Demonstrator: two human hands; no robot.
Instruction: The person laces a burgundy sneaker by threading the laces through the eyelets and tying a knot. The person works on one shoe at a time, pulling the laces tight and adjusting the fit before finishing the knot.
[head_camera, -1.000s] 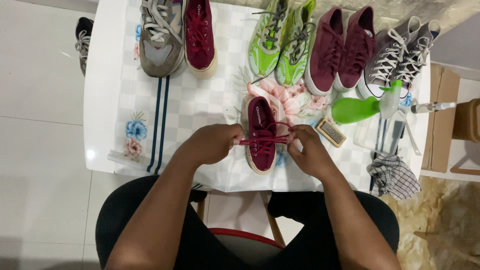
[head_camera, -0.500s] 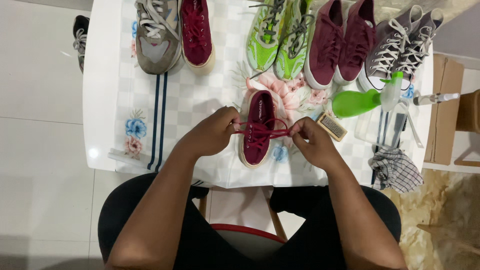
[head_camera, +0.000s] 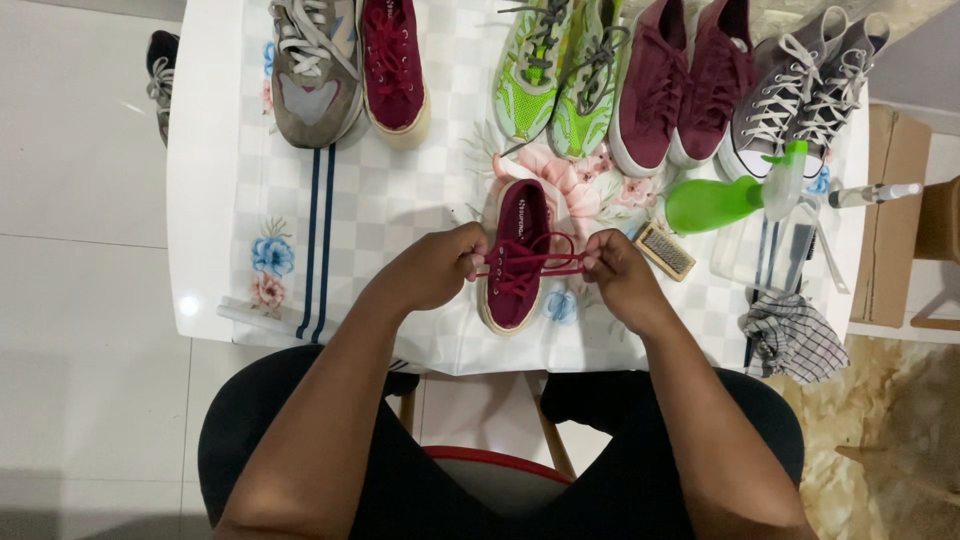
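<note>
A maroon sneaker (head_camera: 518, 250) with a white sole lies on the table near its front edge, toe toward me. Its red lace (head_camera: 530, 264) is stretched across the upper. My left hand (head_camera: 437, 265) pinches the lace end at the shoe's left side. My right hand (head_camera: 618, 275) pinches the other end at the right side. Both hands rest against the shoe.
The white table (head_camera: 210, 200) has a floral checked cloth. Along the back stand a grey sneaker (head_camera: 310, 70), a maroon sneaker (head_camera: 393, 60), a green pair (head_camera: 555, 75), a maroon pair (head_camera: 685, 80) and a grey high-top pair (head_camera: 800, 90). A green spray bottle (head_camera: 720, 200), brush (head_camera: 665, 250) and checked rag (head_camera: 795, 335) lie right.
Both hands have pulled the lace ends slightly outward, so the lace is tauter across the shoe. The view has shifted a little.
</note>
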